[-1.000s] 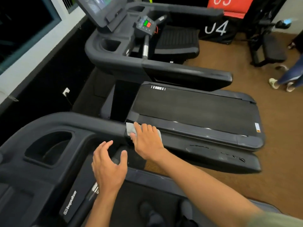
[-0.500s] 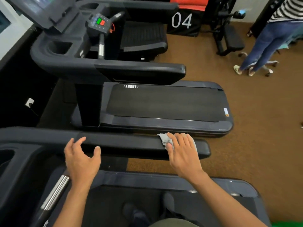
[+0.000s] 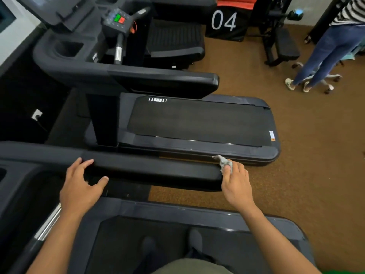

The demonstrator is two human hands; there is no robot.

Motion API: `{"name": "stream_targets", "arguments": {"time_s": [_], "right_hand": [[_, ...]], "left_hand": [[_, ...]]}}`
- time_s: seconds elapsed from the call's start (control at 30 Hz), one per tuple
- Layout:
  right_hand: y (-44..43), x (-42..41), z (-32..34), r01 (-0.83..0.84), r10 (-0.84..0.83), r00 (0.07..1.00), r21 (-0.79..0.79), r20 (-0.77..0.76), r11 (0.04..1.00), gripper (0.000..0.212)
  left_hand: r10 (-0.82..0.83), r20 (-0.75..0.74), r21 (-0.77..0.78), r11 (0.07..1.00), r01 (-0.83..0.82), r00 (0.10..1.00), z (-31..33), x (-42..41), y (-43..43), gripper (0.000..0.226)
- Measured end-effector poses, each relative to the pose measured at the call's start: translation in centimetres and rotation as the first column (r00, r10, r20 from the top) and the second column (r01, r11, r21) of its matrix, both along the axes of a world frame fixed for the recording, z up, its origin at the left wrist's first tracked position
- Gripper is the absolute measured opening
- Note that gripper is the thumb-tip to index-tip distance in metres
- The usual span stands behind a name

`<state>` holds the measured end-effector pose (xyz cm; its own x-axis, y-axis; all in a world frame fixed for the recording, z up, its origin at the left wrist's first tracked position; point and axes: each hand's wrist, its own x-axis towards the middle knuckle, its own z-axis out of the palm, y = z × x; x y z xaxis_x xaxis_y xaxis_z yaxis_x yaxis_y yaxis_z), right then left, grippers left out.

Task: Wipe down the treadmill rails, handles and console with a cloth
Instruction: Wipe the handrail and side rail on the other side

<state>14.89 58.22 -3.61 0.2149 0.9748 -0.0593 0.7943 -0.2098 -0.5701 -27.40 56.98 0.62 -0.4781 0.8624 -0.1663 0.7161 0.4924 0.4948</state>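
The right hand's fingers (image 3: 239, 170) curl round a bunched grey cloth (image 3: 223, 162), pinching it against the right-hand tip of the side rail (image 3: 158, 171) of the near treadmill (image 3: 177, 211). The right hand (image 3: 236, 184) sits at that tip. The left hand's fingers (image 3: 87, 162) lie relaxed and spread over the rail's left part, gripping nothing; the left hand (image 3: 79, 188) seems only to steady.

The rail wipe appears to be the step in hand, at the end of a stroke. The next move likely calls for flattening the cloth again, then pressing it leftward along the rail or shifting to another part.
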Motion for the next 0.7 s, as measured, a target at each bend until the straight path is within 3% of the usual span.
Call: {"name": "stream_targets", "arguments": {"time_s": [0.07,0.13,0.27,0.33,0.4,0.5,0.7], "right_hand": [[1.2,0.3,0.2,0.115,-0.127,0.984,-0.094,-0.124,0.989,0.036],[2.0,-0.1,0.3,0.180,-0.201,0.972,-0.166,-0.120,0.970,0.041],[1.5,-3.1,-0.1,0.221,-0.204,0.946,-0.042,0.253,0.974,0.039],[1.2,-5.7,-0.1,0.148,-0.158,0.906,0.055,0.392,0.987,0.036],[1.2,-9.5,-0.1,0.046,-0.094,0.896,0.120,0.435,0.992,0.031],[1.9,-17.1,-0.1,-0.099,0.035,0.910,0.135,0.412,0.986,0.029],[3.8,-29.1,0.1,-0.341,0.306,0.886,0.042,0.348,0.939,0.045]], "left_hand": [[-0.003,0.023,-0.001,1.000,0.003,1.000,0.1,-0.3,-0.2,0.066],[-0.008,0.050,0.010,1.000,0.007,0.999,0.5,-0.5,-0.4,0.063],[-0.031,0.095,0.010,0.999,0.030,0.995,0.8,-1.6,-0.5,0.059],[-0.054,0.112,0.019,0.998,0.052,0.992,0.8,-2.2,-0.7,0.059],[-0.085,0.141,0.028,0.996,0.082,0.986,0.8,-2.7,-0.8,0.059],[-0.117,0.198,0.040,0.993,0.111,0.973,0.9,-3.6,-1.0,0.056],[-0.149,0.267,0.043,0.989,0.143,0.952,0.8,-5.0,-1.1,0.055]]}}
